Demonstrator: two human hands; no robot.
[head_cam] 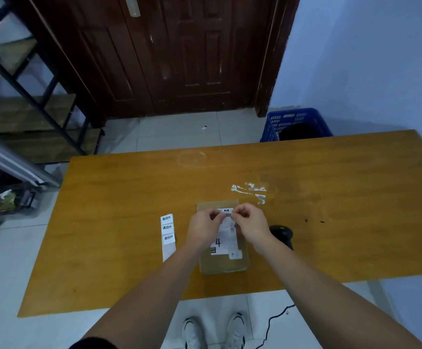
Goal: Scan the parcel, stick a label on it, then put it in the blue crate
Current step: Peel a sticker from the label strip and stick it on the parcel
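stage: labelling, judged under way; left hand (203, 224) and right hand (249, 220) pinch one small label (227, 214) over the far end of the parcel (223, 264), mid-table (129, 197); crating not yet done (scan cannot be confirmed). count: one parcel, one scanner (281, 233), one blue crate (295, 122) beyond the table, one strip (167, 234) showing three labels.

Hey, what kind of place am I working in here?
Probably a small parcel-handling or returns room: a cardboard parcel with a shipping label on a wooden table, a strip of printed stickers, a barcode scanner, and a blue crate on the floor.
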